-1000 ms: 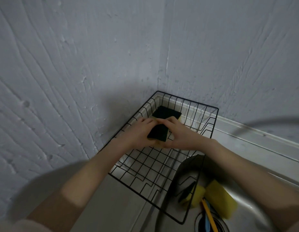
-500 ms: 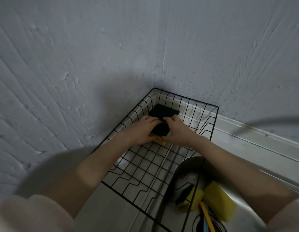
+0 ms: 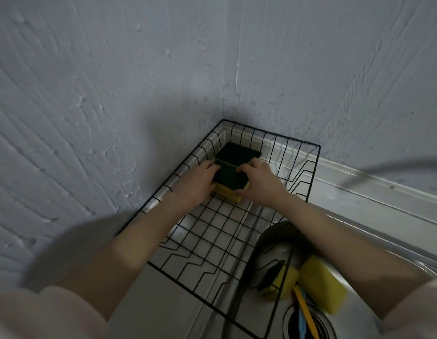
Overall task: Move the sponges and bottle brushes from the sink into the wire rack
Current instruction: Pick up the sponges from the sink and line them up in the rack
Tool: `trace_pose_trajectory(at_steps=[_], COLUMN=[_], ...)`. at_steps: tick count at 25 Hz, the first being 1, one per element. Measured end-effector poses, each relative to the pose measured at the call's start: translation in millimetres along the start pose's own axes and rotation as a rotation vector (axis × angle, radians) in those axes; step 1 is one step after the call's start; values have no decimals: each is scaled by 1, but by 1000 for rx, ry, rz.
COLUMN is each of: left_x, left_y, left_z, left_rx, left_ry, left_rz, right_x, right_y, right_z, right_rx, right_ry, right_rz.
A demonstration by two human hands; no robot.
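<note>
Both hands press a sponge [image 3: 228, 178] between them inside the black wire rack [image 3: 295, 143]: the left hand [image 3: 196, 183] grips its left side and the right hand [image 3: 260, 184] its right, fingers [image 3: 244, 167] curled over the dark green scouring top, with the yellow foam showing beneath at the near edge. It sits low on the rack floor, touching a second sponge [image 3: 238, 152] that lies dark side up just behind it in the far corner by the walls. In the steel sink [image 3: 359, 321] to the right, two more yellow sponges [image 3: 321, 283] lie near the drain, one with a dark face, beside the yellow and blue brush handles [image 3: 304, 311]. The right forearm crosses over the sink's edge.
</note>
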State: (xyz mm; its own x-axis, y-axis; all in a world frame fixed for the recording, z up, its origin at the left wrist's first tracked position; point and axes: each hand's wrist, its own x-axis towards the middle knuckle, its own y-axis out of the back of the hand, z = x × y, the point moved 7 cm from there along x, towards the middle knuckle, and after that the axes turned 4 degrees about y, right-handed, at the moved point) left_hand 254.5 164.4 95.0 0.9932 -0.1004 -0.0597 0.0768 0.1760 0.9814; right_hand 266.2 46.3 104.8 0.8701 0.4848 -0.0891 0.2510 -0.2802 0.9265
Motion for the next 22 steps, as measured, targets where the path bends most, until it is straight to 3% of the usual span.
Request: trace_pose_trajectory(at_steps=[13,18,22], left_x=[-4,-3,-3], left_y=[1,2,1], left_z=[-8,-9,-9], left_rx=[40,23,16], left_ry=[90,111,123], left_rz=[35,40,50], right_x=[-2,-2,-2], right_y=[-6,-5,-5], right_z=[-10,-5,-4], right_rx=[-77,65,43], right_ry=[54,50,70], right_rz=[3,4,-11])
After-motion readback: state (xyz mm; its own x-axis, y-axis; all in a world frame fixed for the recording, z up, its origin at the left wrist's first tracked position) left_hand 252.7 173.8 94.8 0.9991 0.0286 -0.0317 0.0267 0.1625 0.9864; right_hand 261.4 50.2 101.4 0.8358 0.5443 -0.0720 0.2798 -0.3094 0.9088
